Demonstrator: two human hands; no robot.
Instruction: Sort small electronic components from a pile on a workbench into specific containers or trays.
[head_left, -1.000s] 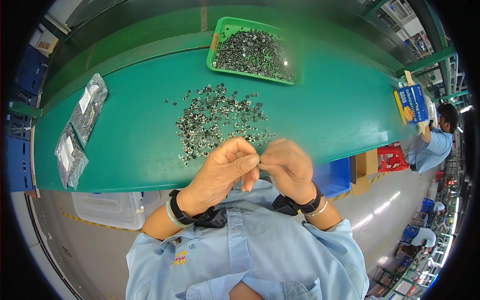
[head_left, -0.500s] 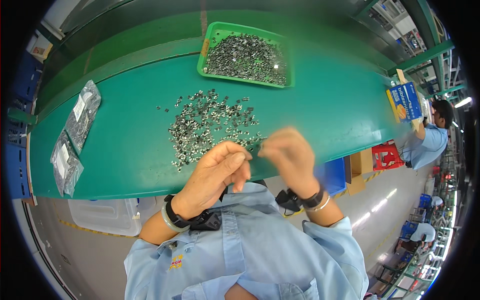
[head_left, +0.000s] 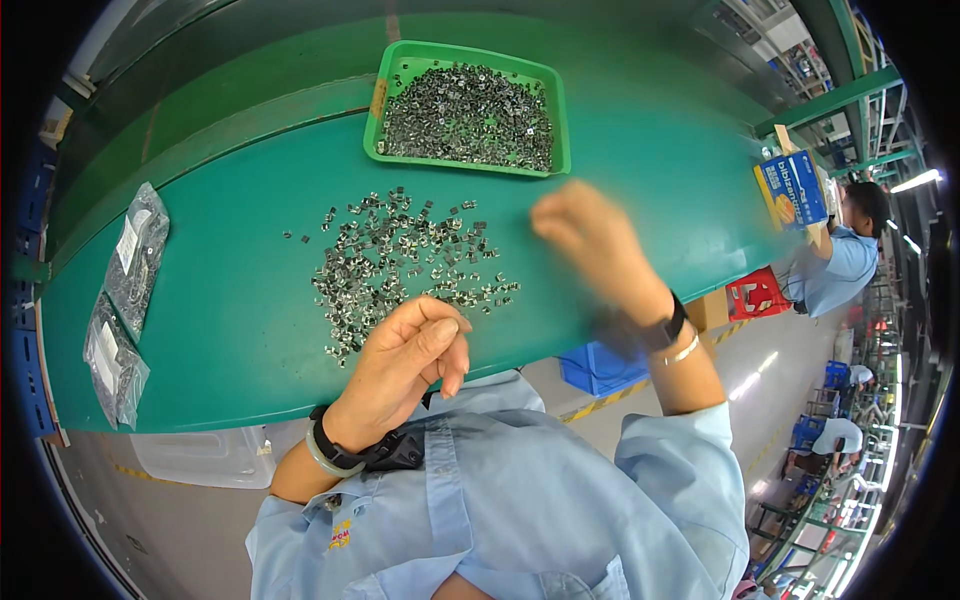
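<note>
A loose pile of small black and silver metal parts [head_left: 390, 255] is spread over the green table. At the pile's near edge is my left hand [head_left: 405, 355], thumb and forefinger pinched together and the other fingers curled. Whatever sits in that pinch is too small to make out. My right hand [head_left: 600, 240] is over the table, right of the pile and just below a green tray [head_left: 566, 130]. Motion smears its fingers, so its grip cannot be read. Inside the tray lies a heap of similar small parts [head_left: 470, 115].
Two clear plastic bags of parts [head_left: 138, 250] lie at the left of the table. A blue and yellow box [head_left: 792, 190] stands at the right end, near a co-worker in blue [head_left: 850, 255]. Below the near edge are a blue bin [head_left: 603, 370] and a clear plastic tub [head_left: 200, 457].
My right hand has moved away from my left hand, up toward the tray. The left keeps its pinch near the pile. The whole view has shifted slightly.
</note>
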